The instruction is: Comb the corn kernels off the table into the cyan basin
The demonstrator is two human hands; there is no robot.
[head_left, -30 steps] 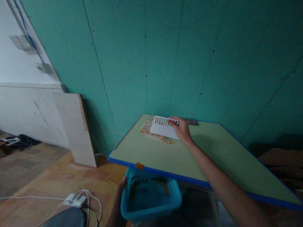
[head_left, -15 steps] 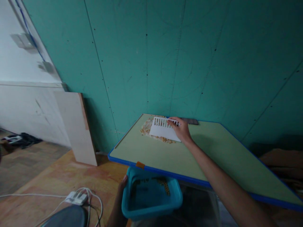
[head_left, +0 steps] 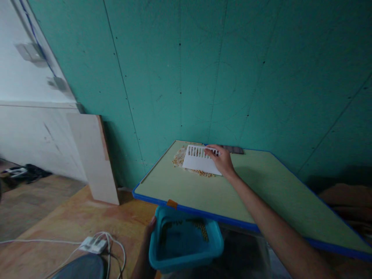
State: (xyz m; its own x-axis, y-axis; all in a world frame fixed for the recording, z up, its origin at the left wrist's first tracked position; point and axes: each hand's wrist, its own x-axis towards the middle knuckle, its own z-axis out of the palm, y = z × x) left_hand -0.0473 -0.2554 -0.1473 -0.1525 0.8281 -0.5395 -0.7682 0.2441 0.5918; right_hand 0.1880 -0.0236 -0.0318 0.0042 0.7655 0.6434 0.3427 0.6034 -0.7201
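Note:
My right hand (head_left: pixel 219 158) grips a white slotted scraper (head_left: pixel 200 164) by its upper right end, thumb over the slots. The scraper leans over a spread of small yellowish beans (head_left: pixel 205 173) and pale grains on the light green tabletop (head_left: pixel 162 180); part of the spread is hidden behind it. My left hand (head_left: pixel 149 228) holds a blue plastic basin (head_left: pixel 186 261) by its left side, just below the table's front edge. Several beans (head_left: pixel 203 230) lie inside the basin, mostly along its far and right sides. The left fingers are partly hidden by the basin.
A dark flat phone-like object (head_left: pixel 234 149) lies at the table's back edge. An orange piece (head_left: pixel 172 204) is on the blue front edging. Behind stands a green wall (head_left: pixel 162 77). To the left are a leaning board (head_left: pixel 97 162), a power strip (head_left: pixel 93 245) with cables, and a dark round seat (head_left: pixel 81 267).
The white slotted scraper has shifted very slightly left and toward me in my right hand. The basin stays in nearly the same place in my left hand.

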